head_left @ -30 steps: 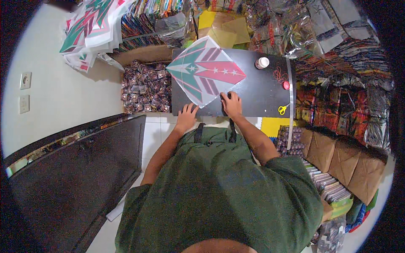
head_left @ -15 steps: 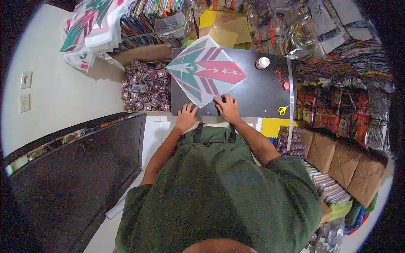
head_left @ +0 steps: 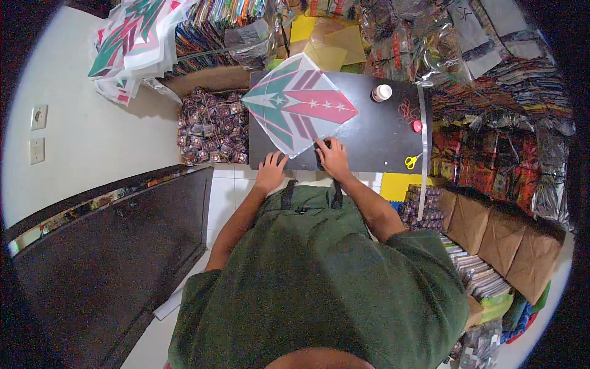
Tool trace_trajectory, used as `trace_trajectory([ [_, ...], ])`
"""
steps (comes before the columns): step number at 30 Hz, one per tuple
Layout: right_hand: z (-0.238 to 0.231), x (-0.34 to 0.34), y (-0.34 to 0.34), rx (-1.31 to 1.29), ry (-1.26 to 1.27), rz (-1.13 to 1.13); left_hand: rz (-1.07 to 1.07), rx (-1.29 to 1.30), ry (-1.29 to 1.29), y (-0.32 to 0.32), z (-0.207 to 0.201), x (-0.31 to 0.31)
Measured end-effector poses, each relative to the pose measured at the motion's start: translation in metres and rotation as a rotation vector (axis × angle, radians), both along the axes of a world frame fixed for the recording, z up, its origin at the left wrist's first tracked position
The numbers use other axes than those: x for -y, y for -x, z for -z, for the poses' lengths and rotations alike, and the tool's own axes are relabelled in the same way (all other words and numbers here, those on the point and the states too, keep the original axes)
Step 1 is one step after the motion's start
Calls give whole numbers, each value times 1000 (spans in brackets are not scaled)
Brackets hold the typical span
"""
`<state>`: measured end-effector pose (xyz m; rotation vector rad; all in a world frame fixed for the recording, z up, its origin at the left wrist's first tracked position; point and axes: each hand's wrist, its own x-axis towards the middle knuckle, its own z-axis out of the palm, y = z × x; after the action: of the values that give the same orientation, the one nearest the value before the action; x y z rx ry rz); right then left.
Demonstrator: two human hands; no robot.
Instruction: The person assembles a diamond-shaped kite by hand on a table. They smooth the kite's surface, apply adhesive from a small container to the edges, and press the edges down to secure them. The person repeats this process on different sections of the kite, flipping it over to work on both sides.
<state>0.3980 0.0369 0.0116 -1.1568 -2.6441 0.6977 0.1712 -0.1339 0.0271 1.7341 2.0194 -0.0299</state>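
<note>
A diamond-shaped kite [head_left: 301, 106] lies flat on the dark table [head_left: 384, 138], white with green, pink and maroon panels and small stars. Its near corner points towards me. Beside that corner, my left hand [head_left: 270, 173] rests at the table's front edge, fingers stretched out and slightly apart. My right hand [head_left: 334, 160] lies along the kite's near right edge, its fingers spread and the fingertips on or just beside that edge. Neither hand visibly grips anything.
Right of the kite stand a white-lidded jar [head_left: 381, 93], red string [head_left: 407, 112], a pink round cap [head_left: 417, 126] and yellow scissors [head_left: 412, 162]. A box of small wrapped items [head_left: 212, 126] adjoins the table's left. Wrapped stacks [head_left: 491, 147] crowd the right; more kites [head_left: 132, 46] hang upper left.
My right hand has shifted slightly, and its fingers sit a little differently at the kite's edge. The kite and my left hand have hardly moved.
</note>
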Motion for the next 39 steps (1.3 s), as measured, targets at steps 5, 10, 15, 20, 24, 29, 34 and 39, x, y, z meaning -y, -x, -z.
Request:
trace_trajectory([
  [5,-6,5,1,81,-94,-113,42,-25,0,0,-4,0],
  [10,-1,3,1,52,-68,-107,44,-51,16,-1,-6,-1],
  [15,1,1,-1,92,-72,-85,44,-52,7,0,-3,0],
  [20,3,-1,-2,37,-63,-56,38,-53,22,-2,-4,0],
  [24,6,-4,-2,16,-90,-24,26,-33,18,-2,-2,-1],
  [29,7,-12,-3,-62,-94,45,-4,6,2,-2,0,1],
  [34,7,-20,-6,-186,-6,167,16,-17,29,-2,0,-2],
  [39,0,-3,-3,-202,36,53,16,-21,35,-3,1,-1],
])
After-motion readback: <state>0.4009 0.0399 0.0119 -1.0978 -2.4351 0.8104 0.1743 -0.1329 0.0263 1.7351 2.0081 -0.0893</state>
